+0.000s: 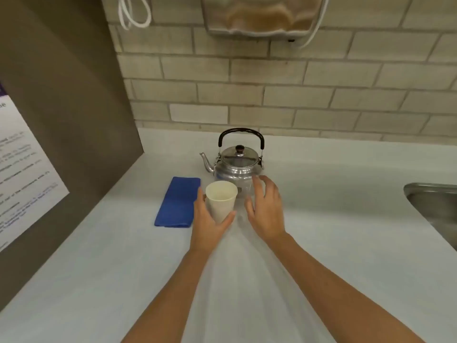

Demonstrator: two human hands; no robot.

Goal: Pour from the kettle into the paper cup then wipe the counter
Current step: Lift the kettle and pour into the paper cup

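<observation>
A steel kettle (236, 163) with a black handle stands upright near the back of the white counter (333, 219), its spout pointing left. In front of it, my left hand (210, 222) grips a white paper cup (221, 200), which looks empty. My right hand (265, 206) hovers open just right of the cup, fingers spread, close to the kettle's front. A folded blue cloth (178, 201) lies flat on the counter to the left of the cup.
A brown panel (74, 120) with a printed notice walls off the left side. A steel sink (435, 206) sits at the right edge. A paper towel dispenser (262, 16) hangs on the brick wall above the kettle.
</observation>
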